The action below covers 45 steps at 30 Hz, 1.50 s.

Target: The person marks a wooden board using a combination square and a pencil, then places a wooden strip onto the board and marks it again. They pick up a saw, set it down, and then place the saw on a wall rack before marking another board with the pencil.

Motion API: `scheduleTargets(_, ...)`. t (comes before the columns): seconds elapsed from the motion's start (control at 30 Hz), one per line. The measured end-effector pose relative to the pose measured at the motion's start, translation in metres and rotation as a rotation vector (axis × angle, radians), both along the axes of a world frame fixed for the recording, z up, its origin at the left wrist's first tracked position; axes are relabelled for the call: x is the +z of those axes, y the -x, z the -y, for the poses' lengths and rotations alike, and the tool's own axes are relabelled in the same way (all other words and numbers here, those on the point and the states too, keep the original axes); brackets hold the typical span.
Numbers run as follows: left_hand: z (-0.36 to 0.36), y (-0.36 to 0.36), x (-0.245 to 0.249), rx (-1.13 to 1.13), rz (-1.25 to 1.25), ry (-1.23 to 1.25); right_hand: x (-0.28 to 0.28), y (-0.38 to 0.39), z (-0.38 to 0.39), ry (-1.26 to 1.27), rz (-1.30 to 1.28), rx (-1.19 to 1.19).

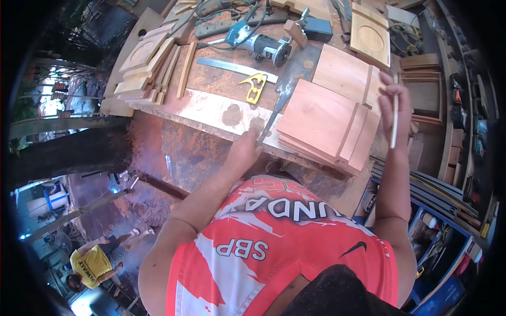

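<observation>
A thin light-coloured pencil [394, 113] is held upright in the fingers of my right hand [402, 108], raised beside the stacked boards. My left hand [245, 150] rests at the front edge of the workbench, fingers reaching onto the top. Right beside those fingers lies a long dark narrow tool [273, 117]. Smooth reddish wooden panels [313, 113] are stacked in front of me, with a narrow wood strip [349, 131] lying across the top one. Behind it is another panel [340, 68] with a similar strip.
A yellow-headed combination square [254, 88] lies left of the panels, its steel rule behind it. Further back are a corded trim router [258, 45] and a dark blue box [319, 30]. Wood pieces [153, 63] pile up at left. A person in a yellow shirt [92, 265] is at lower left.
</observation>
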<state>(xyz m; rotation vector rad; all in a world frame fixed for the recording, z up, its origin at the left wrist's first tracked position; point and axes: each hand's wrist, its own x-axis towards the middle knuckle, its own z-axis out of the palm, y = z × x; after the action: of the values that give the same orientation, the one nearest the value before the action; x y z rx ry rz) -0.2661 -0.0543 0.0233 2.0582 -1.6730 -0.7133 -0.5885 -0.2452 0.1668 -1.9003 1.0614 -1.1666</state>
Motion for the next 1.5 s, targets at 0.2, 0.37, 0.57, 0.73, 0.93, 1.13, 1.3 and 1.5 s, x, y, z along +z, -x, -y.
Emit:
scheduleTargets(0.2, 0.014, -0.037, 0.047, -0.092, -0.184, -0.164, -0.005, -0.043, -0.089, -0.144, -0.021, 0.105)
scheduleTargets(0.37, 0.043, -0.083, 0.090, 0.060, -1.072, -0.390, -0.028, -0.079, -0.162, -0.283, 0.003, 0.005)
scheduleTargets(0.57, 0.049, -0.096, 0.074, 0.049, -1.524, -0.404, -0.035, -0.118, -0.228, -0.268, -0.039, -0.072)
scheduleTargets(0.73, 0.039, -0.090, 0.055, 0.001, -1.665, -0.400, -0.025, -0.128, -0.262, -0.200, -0.079, -0.096)
scheduleTargets(0.93, 0.007, -0.081, 0.038, 0.046, -1.712, -0.294, -0.020, -0.135, -0.285, -0.210, -0.018, -0.140)
scheduleTargets(1.13, -0.002, -0.085, 0.051, 0.069, -1.829, -0.279, -0.013, -0.140, -0.289, -0.220, -0.015, -0.138)
scheduleTargets(1.3, -0.020, -0.093, 0.077, 0.071, -1.757, -0.232, -0.007, -0.142, -0.286, -0.221, -0.019, -0.141)
scheduleTargets(1.5, -0.033, -0.103, 0.130, 0.048, -1.656, -0.183, -0.008, -0.145, -0.280, -0.260, -0.011, -0.122)
